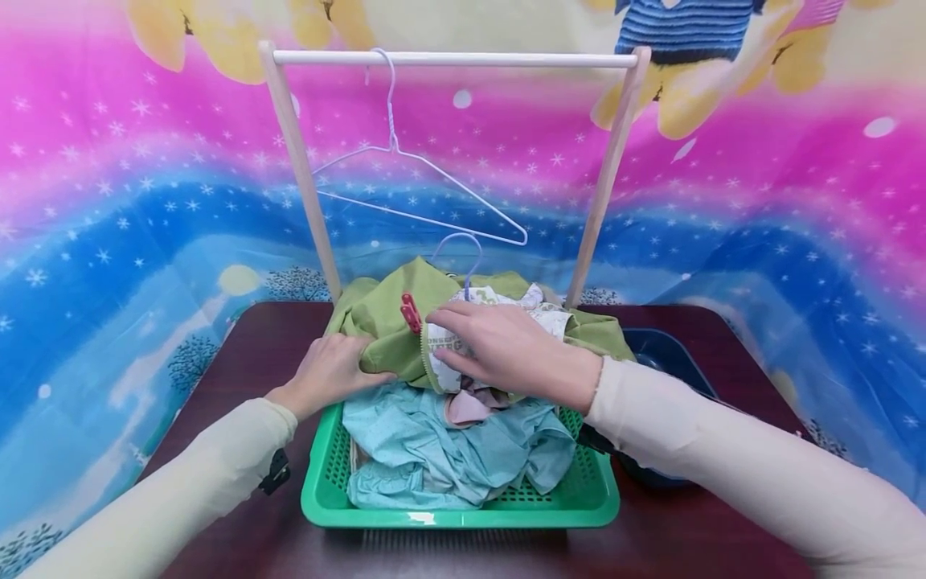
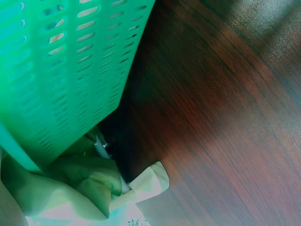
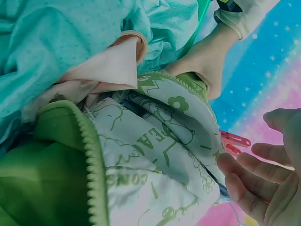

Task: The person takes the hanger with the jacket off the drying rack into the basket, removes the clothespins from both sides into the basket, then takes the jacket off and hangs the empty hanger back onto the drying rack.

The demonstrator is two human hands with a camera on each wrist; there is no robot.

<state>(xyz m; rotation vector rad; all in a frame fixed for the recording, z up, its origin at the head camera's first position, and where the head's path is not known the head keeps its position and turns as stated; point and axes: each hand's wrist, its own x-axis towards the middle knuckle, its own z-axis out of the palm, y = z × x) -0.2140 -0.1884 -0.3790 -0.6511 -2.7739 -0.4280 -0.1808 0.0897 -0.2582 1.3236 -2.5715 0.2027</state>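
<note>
Your sleeves frame a green basket (image 1: 325, 482) on the worktop (image 1: 239, 354), heaped with blue cloth (image 1: 448, 450). Your left hand (image 1: 329, 374) grips the edge of the green jacket (image 1: 383, 322) lying on top of the heap; your right hand (image 1: 506, 346) rests flat on its printed lining (image 3: 155, 155), fingers straight, beside a red clip (image 1: 410, 312)

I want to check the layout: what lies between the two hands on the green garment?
In the head view, a red clip on the green garment lies between the left hand and the right hand.
</note>
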